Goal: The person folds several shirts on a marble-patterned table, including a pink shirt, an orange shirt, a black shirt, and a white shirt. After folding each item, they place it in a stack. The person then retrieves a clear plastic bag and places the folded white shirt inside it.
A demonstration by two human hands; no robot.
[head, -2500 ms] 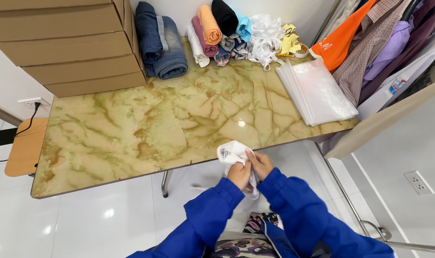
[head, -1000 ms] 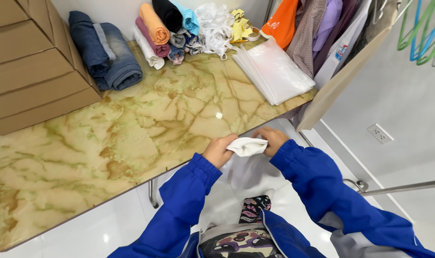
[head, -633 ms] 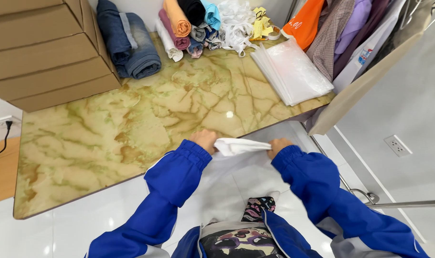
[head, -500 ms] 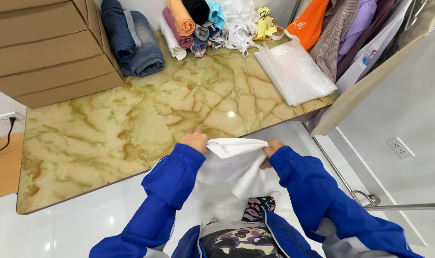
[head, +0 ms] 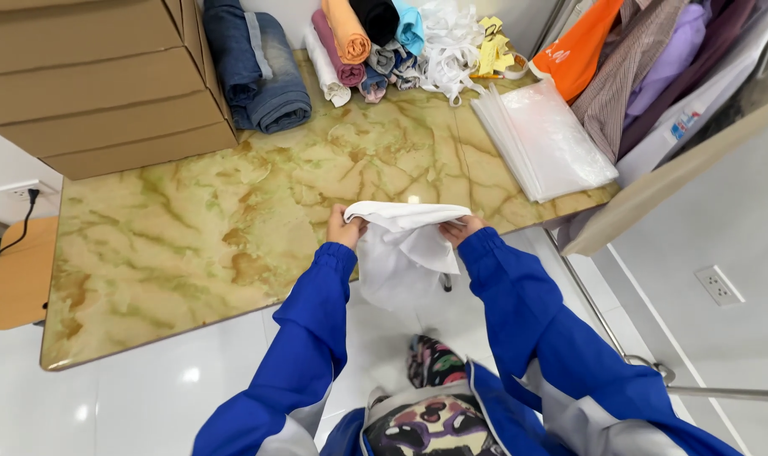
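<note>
Both hands, left hand [head: 344,228] at 9 o'clock and right hand [head: 460,229] at 3, pinched the top corners of a thin, floppy white cloth [head: 405,245], fingers closed tight, looked light and easy to hold.

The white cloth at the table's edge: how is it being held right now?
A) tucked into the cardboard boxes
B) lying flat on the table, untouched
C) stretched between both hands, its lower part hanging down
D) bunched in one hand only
C: the left hand and right hand each grip an end of the white cloth, whose lower part hangs below the marble table edge.
</note>
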